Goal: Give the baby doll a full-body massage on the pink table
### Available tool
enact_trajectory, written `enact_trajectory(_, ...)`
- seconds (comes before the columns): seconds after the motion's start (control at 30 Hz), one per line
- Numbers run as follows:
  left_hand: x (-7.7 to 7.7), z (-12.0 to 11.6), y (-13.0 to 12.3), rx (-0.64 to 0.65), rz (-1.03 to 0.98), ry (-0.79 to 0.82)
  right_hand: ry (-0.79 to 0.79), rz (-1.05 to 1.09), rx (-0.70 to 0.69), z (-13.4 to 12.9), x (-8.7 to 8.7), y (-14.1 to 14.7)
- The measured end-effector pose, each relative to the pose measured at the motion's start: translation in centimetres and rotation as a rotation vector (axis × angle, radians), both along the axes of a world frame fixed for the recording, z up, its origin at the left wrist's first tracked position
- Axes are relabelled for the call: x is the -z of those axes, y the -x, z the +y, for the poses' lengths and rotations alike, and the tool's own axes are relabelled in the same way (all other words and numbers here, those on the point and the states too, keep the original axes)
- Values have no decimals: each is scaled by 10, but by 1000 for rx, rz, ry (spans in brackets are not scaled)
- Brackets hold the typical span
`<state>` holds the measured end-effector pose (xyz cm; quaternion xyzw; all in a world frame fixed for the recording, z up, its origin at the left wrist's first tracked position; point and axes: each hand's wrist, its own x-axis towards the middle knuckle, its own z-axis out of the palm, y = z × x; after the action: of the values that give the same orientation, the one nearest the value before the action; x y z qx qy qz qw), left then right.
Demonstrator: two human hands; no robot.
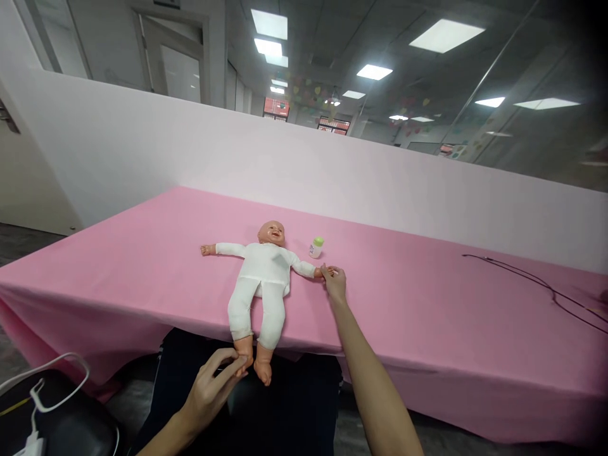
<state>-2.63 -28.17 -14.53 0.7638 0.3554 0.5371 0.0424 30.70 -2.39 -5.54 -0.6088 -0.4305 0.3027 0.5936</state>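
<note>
I log one doll [265,272] lying face-up on the pink tablecloth [403,316], left hand [209,392] pinching its foot [244,352], right hand [335,285] pinching its hand [319,273], bottle [316,247] nearby.

Lighting: bright, even, from rectangular ceiling panels [268,24]; glare on glass partition [527,101]. Shadows: faint, soft, beneath doll [263,285]. Image: sharp centrally; wide-angle bowing towards edges; top right corner darkened.

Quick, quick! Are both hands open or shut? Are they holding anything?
Left hand: closed, pinching the baby doll's foot.
Right hand: closed, pinching the baby doll's hand.
</note>
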Motion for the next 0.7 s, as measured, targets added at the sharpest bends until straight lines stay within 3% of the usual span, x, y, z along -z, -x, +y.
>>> enact_trajectory(0.07,-14,3,10,67,-79,74,-47,208,-8,-3,-13,7)
enact_trajectory(0.17,-56,25,29,91,-205,160,-153,350,-91,-7,-41,26)
enact_trajectory(0.27,-106,72,40,41,-259,284,-206,149,-292,-13,-65,58)
enact_trajectory(0.37,-139,128,31,79,-357,413,-203,-199,-579,-23,-78,94)
enact_trajectory(0.47,-148,166,15,172,-422,536,-222,-428,-719,-29,-83,117)
enact_trajectory(0.53,-146,169,10,195,-439,570,-226,-445,-727,-24,-85,117)
enact_trajectory(0.6,-140,153,14,153,-423,550,-202,-348,-655,-12,-88,104)
enact_trajectory(0.7,-122,99,34,96,-337,514,-97,-72,-305,10,-85,68)
